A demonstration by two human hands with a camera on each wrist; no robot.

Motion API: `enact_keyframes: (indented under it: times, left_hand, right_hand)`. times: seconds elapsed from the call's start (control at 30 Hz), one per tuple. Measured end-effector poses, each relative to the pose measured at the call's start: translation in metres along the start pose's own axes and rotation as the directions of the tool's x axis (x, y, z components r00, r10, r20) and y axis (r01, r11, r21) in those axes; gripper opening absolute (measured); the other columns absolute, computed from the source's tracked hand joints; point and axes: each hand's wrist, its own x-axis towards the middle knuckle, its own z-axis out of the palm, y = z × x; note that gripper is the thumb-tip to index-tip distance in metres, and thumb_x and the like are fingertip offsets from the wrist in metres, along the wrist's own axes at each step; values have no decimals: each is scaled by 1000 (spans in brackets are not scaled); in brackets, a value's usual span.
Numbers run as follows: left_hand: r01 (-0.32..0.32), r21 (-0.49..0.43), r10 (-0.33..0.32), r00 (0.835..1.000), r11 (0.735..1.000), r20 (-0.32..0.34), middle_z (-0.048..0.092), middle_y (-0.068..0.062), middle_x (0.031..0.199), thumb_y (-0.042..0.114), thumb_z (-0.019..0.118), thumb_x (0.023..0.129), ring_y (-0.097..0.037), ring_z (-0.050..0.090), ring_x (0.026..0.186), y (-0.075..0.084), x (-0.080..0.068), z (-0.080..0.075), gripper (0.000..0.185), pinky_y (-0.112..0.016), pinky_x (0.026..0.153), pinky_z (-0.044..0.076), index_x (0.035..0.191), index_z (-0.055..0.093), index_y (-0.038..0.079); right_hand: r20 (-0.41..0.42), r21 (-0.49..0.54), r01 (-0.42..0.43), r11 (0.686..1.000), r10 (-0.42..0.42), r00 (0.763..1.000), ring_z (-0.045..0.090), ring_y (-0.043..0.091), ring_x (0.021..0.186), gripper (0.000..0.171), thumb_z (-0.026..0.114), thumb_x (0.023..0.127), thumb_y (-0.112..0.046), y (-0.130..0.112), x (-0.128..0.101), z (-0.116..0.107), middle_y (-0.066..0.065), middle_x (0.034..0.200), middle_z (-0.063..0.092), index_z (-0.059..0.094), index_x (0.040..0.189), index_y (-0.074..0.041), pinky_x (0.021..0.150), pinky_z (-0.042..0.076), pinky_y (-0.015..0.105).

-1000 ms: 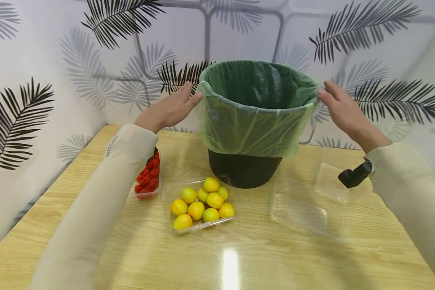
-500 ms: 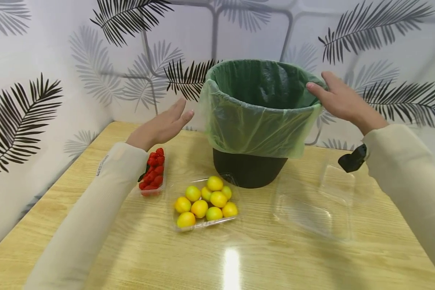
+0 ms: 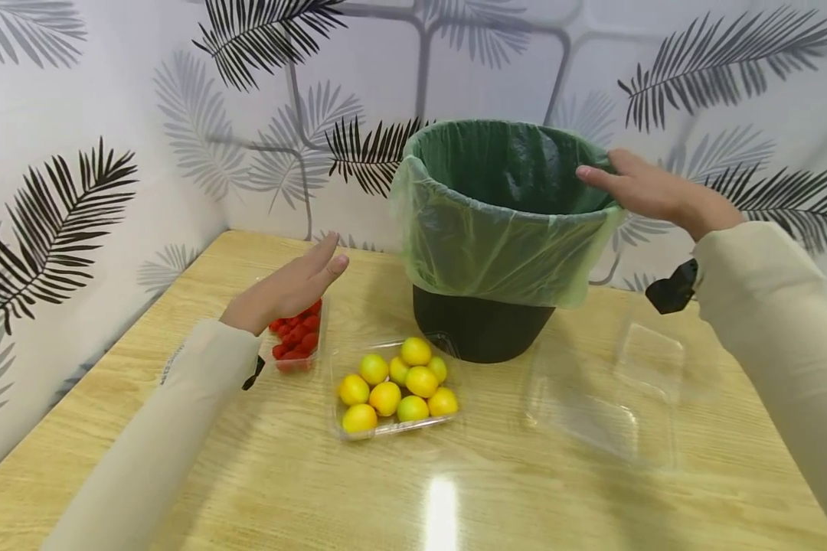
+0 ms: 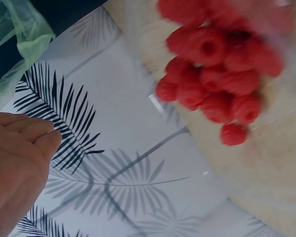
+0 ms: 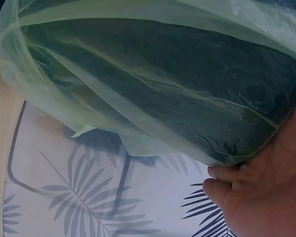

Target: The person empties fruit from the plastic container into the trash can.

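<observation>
A black trash can [image 3: 482,329] stands at the back of the table, its green liner bag [image 3: 510,252] folded down over the rim. My right hand [image 3: 661,191] holds the can's right rim through the bag, the thumb over the inside. In the right wrist view, curled fingers [image 5: 219,190] lie against the outside of the liner. My left hand [image 3: 286,287] is held out with straight fingers above a clear tub of red raspberries [image 3: 296,340], partly covering it. The left wrist view shows the raspberries [image 4: 212,74] beside the hand, which holds nothing.
A clear tray [image 3: 379,432] of yellow-orange round fruits [image 3: 386,398] stands in front of the can. Transparent plastic containers [image 3: 593,421] lie on the right of the wooden table [image 3: 331,497]. A wall with leaf prints [image 3: 358,69] rises directly behind.
My left hand has left the bag's left rim and moved down and left over the raspberries. My right thumb has shifted from the outer rim to over the can's inside.
</observation>
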Motion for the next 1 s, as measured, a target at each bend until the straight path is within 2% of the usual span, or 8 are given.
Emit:
enact_keyframes:
  times: [0.13, 0.37, 0.5, 0.7, 0.87, 1.0]
  left_hand:
    - [0, -22, 0, 1000, 1000, -1, 4, -15, 161, 60, 14, 98, -33, 5, 148, -8, -13, 12, 80, -49, 120, 6, 153, 4, 3]
    - [-16, -51, 15, 1000, 999, -21, 22, -16, 157, 54, 22, 101, -37, 20, 145, -9, -34, 31, 71, -53, 118, 15, 153, 18, 4]
    - [-39, -40, 37, 998, 998, -47, 32, -17, 153, 49, 27, 102, -37, 29, 141, -11, -43, 41, 67, -53, 116, 21, 150, 27, 2]
    - [-42, -55, 36, 995, 998, -94, 39, -19, 147, 41, 32, 104, -38, 37, 135, -15, -57, 52, 58, -54, 112, 28, 145, 35, 0]
    - [8, -143, -28, 989, 990, -142, 45, -19, 143, 35, 37, 104, -36, 45, 129, -16, -70, 61, 51, -54, 108, 35, 141, 40, 1]
    - [67, -222, -112, 974, 973, -198, 52, -20, 134, 29, 41, 103, -33, 54, 117, -12, -80, 66, 44, -50, 99, 44, 136, 45, 0]
  right_hand:
    - [14, -1, -8, 1000, 8, 1000, -20, 44, 141, 90, 22, 98, -60, -2, 2, 2, 25, 152, -26, -25, 145, 1, 113, -2, 64]
    - [6, 10, -27, 1000, 27, 1000, -21, 43, 141, 91, 21, 97, -61, -2, 2, 4, 24, 151, -28, -27, 145, 0, 113, -3, 63]
    - [1, 21, -34, 999, 34, 999, -22, 43, 140, 91, 21, 97, -61, -1, 1, 4, 23, 151, -29, -27, 144, 0, 113, -4, 63]
    - [-4, 39, -31, 999, 31, 999, -23, 42, 140, 91, 22, 97, -60, 1, 2, 7, 23, 151, -29, -27, 144, 0, 113, -5, 63]
    - [-14, 35, -25, 999, 25, 1000, -22, 43, 140, 90, 23, 98, -59, 2, 2, 6, 24, 151, -29, -27, 144, 1, 113, -5, 62]
    - [-15, 37, -29, 999, 30, 999, -23, 42, 140, 91, 23, 98, -60, 2, 2, 6, 23, 151, -29, -27, 144, 0, 113, -5, 63]
